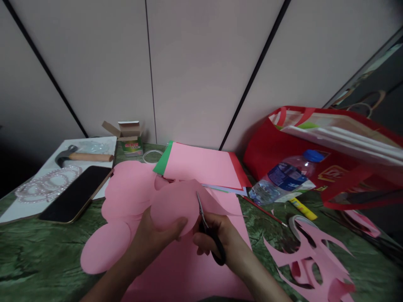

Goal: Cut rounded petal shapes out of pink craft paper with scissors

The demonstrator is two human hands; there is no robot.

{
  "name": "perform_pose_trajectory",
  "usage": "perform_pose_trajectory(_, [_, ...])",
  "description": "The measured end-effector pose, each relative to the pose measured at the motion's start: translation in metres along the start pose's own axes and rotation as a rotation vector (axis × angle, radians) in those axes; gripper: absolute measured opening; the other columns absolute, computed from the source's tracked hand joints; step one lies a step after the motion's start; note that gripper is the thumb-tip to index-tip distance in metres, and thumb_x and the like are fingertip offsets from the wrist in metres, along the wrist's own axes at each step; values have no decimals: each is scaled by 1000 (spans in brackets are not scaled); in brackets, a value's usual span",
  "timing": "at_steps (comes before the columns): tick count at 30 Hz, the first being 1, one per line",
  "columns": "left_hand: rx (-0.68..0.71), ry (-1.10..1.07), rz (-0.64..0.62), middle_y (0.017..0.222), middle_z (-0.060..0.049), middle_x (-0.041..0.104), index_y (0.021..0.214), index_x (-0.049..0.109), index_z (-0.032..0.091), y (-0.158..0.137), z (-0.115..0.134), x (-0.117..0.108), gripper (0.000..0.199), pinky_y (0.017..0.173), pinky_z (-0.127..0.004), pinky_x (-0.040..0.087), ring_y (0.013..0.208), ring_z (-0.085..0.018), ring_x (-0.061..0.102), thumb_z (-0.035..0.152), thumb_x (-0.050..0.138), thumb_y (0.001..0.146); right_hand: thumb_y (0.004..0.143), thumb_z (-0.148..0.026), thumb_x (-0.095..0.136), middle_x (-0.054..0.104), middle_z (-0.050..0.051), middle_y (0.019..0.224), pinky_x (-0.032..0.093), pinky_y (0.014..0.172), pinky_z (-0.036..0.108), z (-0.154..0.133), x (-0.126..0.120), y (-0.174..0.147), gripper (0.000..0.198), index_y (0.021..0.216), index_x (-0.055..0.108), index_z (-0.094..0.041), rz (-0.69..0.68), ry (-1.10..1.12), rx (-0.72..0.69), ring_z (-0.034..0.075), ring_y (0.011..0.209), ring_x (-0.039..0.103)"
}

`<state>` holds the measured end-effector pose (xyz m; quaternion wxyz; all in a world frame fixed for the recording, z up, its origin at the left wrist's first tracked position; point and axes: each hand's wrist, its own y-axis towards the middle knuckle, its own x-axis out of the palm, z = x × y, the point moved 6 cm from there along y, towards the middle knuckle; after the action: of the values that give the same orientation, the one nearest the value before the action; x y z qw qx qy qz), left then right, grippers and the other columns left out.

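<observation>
Currently, head view: left hand (pixel 154 237) pinches pink paper disc (pixel 173 205) at scene centre, thumb on top; right hand (pixel 228 237) grasps scissors (pixel 204 221) by black handles, blades at disc's right edge. Pink sheet (pixel 195 274) beneath. Paper ovals (pixel 130 191) overlap to left; bottle (pixel 285 178) far right; cut scraps (pixel 329 260) near right.

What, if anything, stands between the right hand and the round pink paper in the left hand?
Only the scissors, held in the right hand; their blades are at the right edge of the round pink paper. Nothing else visible stands in the way.
</observation>
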<state>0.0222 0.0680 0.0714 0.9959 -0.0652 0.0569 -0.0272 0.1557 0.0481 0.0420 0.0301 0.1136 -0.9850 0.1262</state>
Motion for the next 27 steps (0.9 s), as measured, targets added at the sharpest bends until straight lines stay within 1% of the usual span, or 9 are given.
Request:
perform_pose_trajectory(5, [16, -5, 22, 41, 4, 53, 59, 57, 17, 1, -2, -1, 19, 42, -22, 40, 41, -12, 48, 34, 67, 59, 61, -41, 70, 48, -7, 48, 38, 42, 19, -1, 0, 0, 31, 63, 54, -14, -14, 14, -18, 7, 42, 47])
perform_pose_trajectory(8, [33, 7, 40, 41, 4, 52, 56, 56, 17, 3, -6, -4, 20, 42, -21, 41, 42, -12, 48, 34, 67, 59, 59, -41, 70, 47, -7, 47, 38, 41, 19, -2, 0, 0, 31, 62, 52, -15, -7, 5, 2, 7, 41, 46])
perform_pose_trajectory(11, [52, 41, 25, 43, 3, 55, 57, 57, 16, 8, -12, -7, 22, 41, -21, 41, 43, -12, 51, 35, 67, 60, 58, -41, 69, 46, -7, 45, 38, 40, 19, -1, -1, 1, 32, 61, 51, -15, 4, 8, 20, 7, 40, 46])
perform_pose_trajectory(14, [98, 54, -3, 45, 3, 56, 59, 57, 16, 13, -16, -8, 22, 43, -21, 43, 45, -12, 53, 36, 65, 64, 60, -40, 68, 45, -8, 45, 39, 42, 20, 0, -1, 0, 30, 61, 51, -15, -1, 14, 15, 7, 40, 45])
perform_pose_trajectory(17, [128, 23, 5, 54, 1, 61, 64, 60, 16, 13, -15, -9, 22, 46, -21, 46, 52, -14, 57, 38, 62, 69, 62, -39, 66, 44, -8, 45, 40, 43, 20, 2, 0, -1, 28, 61, 51, -15, -8, 24, 18, 7, 40, 46])
perform_pose_trajectory(21, [71, -11, 75, 68, -3, 67, 75, 62, 15, 8, -11, -11, 28, 54, -25, 49, 65, -19, 61, 42, 61, 68, 62, -36, 67, 44, -8, 44, 40, 44, 20, 4, 4, -2, 26, 61, 51, -15, -26, 41, 35, 7, 40, 45])
perform_pose_trajectory(22, [54, 1, 88, 67, -3, 67, 73, 61, 15, 7, -10, -11, 28, 53, -25, 49, 64, -19, 62, 43, 62, 66, 62, -37, 67, 44, -8, 44, 39, 43, 20, 5, 5, -2, 27, 62, 52, -15, -28, 45, 38, 7, 39, 45])
perform_pose_trajectory(24, [39, 47, 92, 58, -3, 65, 63, 60, 16, 6, -9, -10, 26, 50, -25, 48, 58, -19, 60, 42, 65, 62, 62, -38, 67, 45, -7, 46, 40, 44, 21, 5, 5, -1, 27, 65, 54, -14, -28, 56, 40, 7, 39, 45])
perform_pose_trajectory(27, [32, 108, 69, 46, 0, 58, 49, 54, 18, 6, -8, -8, 29, 45, -25, 45, 47, -17, 56, 42, 65, 60, 65, -40, 66, 46, -7, 50, 42, 49, 23, 4, 4, 1, 28, 73, 58, -14, -54, 76, 10, 8, 44, 48])
